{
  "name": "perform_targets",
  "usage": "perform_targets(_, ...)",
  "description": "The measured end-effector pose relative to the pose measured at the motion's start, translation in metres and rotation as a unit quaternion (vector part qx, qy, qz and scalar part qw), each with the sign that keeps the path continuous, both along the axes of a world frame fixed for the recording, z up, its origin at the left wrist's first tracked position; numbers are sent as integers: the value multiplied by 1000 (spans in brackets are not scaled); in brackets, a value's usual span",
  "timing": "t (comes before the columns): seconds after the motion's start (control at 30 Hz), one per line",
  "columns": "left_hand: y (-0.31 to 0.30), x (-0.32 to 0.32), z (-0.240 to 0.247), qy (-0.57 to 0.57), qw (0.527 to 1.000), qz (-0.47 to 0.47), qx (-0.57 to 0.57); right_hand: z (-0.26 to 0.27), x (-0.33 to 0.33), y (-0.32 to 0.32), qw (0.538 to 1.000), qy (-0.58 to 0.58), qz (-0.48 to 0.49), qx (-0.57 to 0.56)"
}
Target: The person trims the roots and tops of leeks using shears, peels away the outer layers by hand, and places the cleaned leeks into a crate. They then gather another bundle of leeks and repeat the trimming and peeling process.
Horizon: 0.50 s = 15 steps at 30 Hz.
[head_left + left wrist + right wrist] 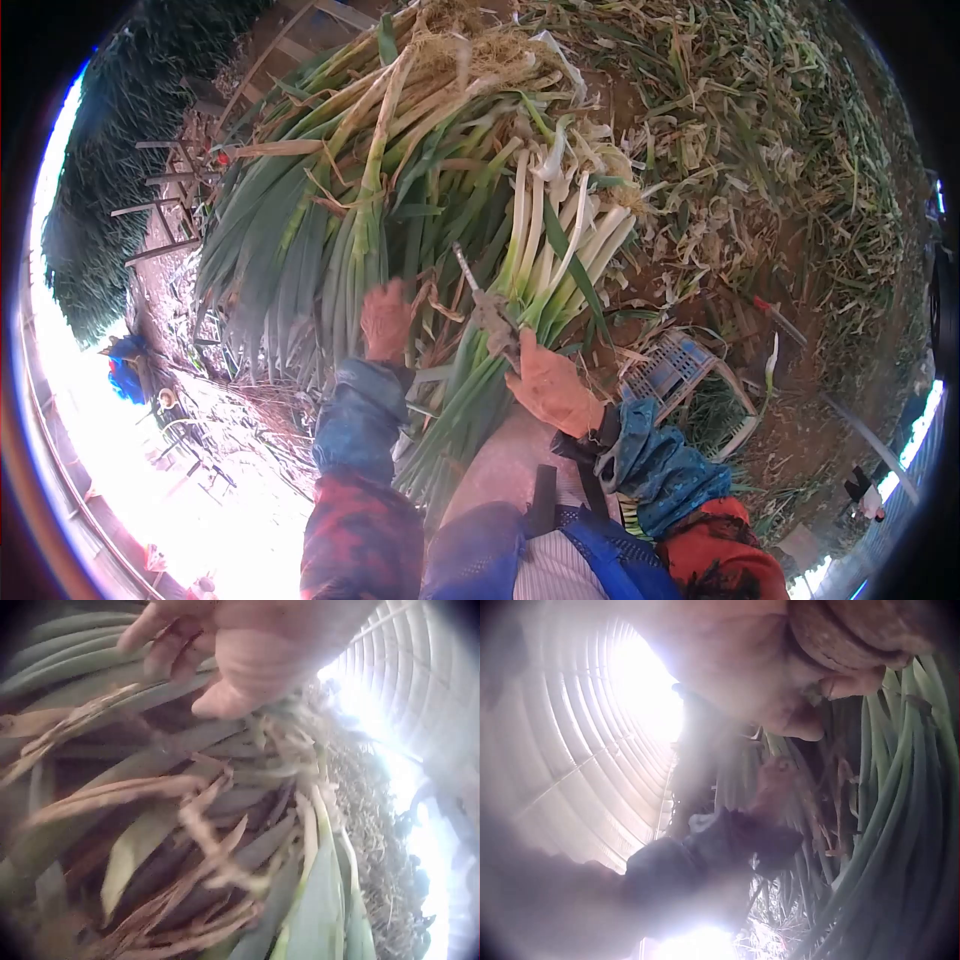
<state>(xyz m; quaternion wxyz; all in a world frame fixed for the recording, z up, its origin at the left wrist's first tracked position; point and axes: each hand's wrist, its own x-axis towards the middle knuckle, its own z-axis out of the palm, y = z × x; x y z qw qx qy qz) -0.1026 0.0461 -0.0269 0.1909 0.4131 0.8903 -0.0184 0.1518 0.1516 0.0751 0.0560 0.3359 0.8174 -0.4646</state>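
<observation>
Long leeks lie in a big heap, with green leaves [280,250] toward the left and white stalks [540,230] at the right. Over the leaves reaches my left hand [387,320], its fingers slightly bent and nothing visible between them and the thumb. In the left wrist view, this hand [255,652] hovers close above green and dried leaves. My right hand [555,380] grips a knife-like tool [492,315] with a thin metal end and a thick brown body. That brown body [847,634] shows at the fingers in the right wrist view. A sorted-looking bunch of leeks [455,400] lies beside the right hand.
Leaf litter [740,150] covers the ground at the right. A blue-grey plastic crate [665,370] stands right of the right hand, near a red-handled tool [775,315]. Metal frames [165,215] stand at the left. Rooty leek ends [470,50] lie at the back.
</observation>
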Motion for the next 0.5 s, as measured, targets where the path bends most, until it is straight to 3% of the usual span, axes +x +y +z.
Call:
perform_targets(0.07,19,-15,-2,130,980,23,150,-6,2,-2,1000,-6,24,-5)
perform_targets(0.13,42,-48,-5,186,954,32,233,-14,2,-3,999,6,41,15)
perform_targets(0.23,65,-76,-5,97,983,65,143,-23,-4,1,995,45,49,69)
perform_targets(0.33,71,-69,-18,42,996,82,-18,-20,-2,0,994,60,48,77)
perform_targets(0.43,52,-30,-35,87,995,42,0,-16,9,-7,994,64,38,81)
perform_targets(0.5,39,-11,-38,-31,996,85,-27,-7,18,-12,989,98,31,104)
